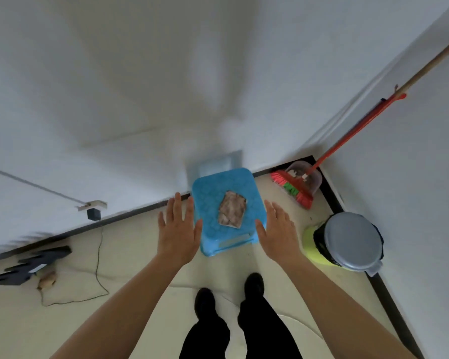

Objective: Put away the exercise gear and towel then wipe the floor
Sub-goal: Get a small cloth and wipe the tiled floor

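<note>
**Open hands on either side of a blue stool with a folded cloth on it**

The floor (pixel 145 255) is pale and runs to a white wall (pixel 114 86) edged by a dark skirting strip. Beyond the hands, against that wall, stands a blue plastic stool (pixel 210 193). To the right of the right hand sits a bin (pixel 347 242) with a grey lid and a yellow-green body. Further off to the right, in the corner, a red broom (pixel 296 189) leans with its long handle against the wall, its bristles by a clear dustpan (pixel 313 177).

The left hand (pixel 178 229) is spread wide, fingers straight, empty, just beside the stool's left edge. The right hand (pixel 278 230) is likewise wide open and empty, just beside the stool's right edge. Whether either touches the stool cannot be told.

Between the hands, on the stool's seat, lies a folded cloth (pixel 232 212), pinkish-grey.

Far left of the left hand, dark blurred items (pixel 29 265) lie on the floor, with a thin cable (pixel 97 255) trailing nearby.
</note>
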### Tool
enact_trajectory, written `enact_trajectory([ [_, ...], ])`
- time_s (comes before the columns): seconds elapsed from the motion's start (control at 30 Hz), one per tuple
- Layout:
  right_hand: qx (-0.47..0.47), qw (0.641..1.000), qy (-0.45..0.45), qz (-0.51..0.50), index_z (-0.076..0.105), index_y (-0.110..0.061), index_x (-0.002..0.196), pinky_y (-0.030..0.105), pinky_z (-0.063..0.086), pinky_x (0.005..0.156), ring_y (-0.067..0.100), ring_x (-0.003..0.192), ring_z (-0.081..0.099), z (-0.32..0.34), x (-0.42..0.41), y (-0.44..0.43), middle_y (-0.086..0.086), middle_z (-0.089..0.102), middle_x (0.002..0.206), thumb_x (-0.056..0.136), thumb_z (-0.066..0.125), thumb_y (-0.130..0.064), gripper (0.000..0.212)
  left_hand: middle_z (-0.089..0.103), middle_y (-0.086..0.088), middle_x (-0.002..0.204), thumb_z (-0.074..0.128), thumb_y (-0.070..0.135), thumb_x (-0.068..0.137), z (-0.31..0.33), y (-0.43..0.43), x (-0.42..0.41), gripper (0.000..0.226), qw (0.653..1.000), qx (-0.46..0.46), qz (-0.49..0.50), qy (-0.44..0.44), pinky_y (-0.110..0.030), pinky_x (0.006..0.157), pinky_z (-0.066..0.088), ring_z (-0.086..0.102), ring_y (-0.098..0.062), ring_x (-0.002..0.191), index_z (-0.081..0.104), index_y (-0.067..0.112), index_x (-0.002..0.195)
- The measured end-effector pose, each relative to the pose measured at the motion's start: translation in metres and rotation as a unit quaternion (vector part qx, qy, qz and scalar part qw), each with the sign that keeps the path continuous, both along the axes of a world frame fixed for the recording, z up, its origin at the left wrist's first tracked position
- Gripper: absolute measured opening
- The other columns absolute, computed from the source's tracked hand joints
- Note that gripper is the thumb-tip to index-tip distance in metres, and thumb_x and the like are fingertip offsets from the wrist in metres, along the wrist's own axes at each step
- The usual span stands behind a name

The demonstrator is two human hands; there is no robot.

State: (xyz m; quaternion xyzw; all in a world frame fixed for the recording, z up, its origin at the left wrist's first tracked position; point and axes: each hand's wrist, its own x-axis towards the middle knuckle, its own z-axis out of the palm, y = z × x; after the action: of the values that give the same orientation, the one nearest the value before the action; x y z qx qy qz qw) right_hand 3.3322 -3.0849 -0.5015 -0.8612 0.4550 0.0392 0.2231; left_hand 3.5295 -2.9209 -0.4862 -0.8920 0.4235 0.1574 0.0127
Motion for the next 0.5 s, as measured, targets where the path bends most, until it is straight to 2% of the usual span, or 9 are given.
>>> enact_trajectory([
  [0.17,0.120,0.990,-0.015,-0.071,0.023,-0.022,0.158,0.048,0.039,0.104,0.034,0.136,0.040,-0.113,0.021,-0.009,0.014,0.038,0.151,0.103,0.046,-0.033,0.060,0.008,-0.019,0.163,0.032,0.041,0.102,-0.109,-0.021,-0.005,0.063,0.998,0.034,0.004,0.050,-0.055,0.115,0.025,0.015,-0.037,0.149,0.017,0.013,0.156],
  [0.23,0.135,0.988,-0.018,-0.076,0.023,-0.025,0.158,0.048,0.042,0.099,0.035,0.130,0.043,-0.153,0.030,-0.012,0.015,0.041,0.147,0.104,0.045,-0.029,0.058,0.006,-0.017,0.163,0.038,0.036,0.102,-0.147,-0.025,-0.011,0.064,0.996,0.051,0.003,0.067,-0.053,0.115,0.026,0.012,-0.035,0.150,0.015,0.013,0.156],
  [0.37,0.081,0.997,0.002,0.007,0.033,-0.025,0.155,0.050,0.050,0.088,0.042,0.113,0.052,-0.216,0.044,-0.016,0.023,0.045,0.140,0.101,0.047,-0.017,0.056,-0.012,-0.009,0.164,0.041,0.020,0.097,-0.208,-0.028,-0.024,0.071,0.985,0.137,-0.042,0.097,-0.050,0.119,0.020,-0.006,-0.026,0.152,0.004,0.015,0.157],
  [0.43,0.056,0.996,0.036,0.057,0.041,-0.021,0.151,0.047,0.048,0.084,0.038,0.103,0.054,-0.235,0.046,-0.020,0.019,0.052,0.129,0.095,0.054,-0.011,0.058,-0.014,-0.005,0.164,0.042,0.017,0.094,-0.225,-0.029,-0.029,0.074,0.974,0.181,-0.058,0.120,-0.048,0.120,0.019,-0.009,-0.022,0.152,0.003,0.017,0.157],
  [0.5,0.020,0.994,0.057,0.091,0.052,-0.018,0.142,0.045,0.046,0.078,0.034,0.094,0.055,-0.244,0.045,-0.026,0.013,0.058,0.113,0.091,0.061,-0.012,0.052,-0.013,-0.004,0.165,0.044,0.016,0.093,-0.233,-0.030,-0.033,0.076,0.970,0.199,-0.053,0.132,-0.043,0.119,0.023,-0.007,-0.020,0.152,0.003,0.017,0.157],
])
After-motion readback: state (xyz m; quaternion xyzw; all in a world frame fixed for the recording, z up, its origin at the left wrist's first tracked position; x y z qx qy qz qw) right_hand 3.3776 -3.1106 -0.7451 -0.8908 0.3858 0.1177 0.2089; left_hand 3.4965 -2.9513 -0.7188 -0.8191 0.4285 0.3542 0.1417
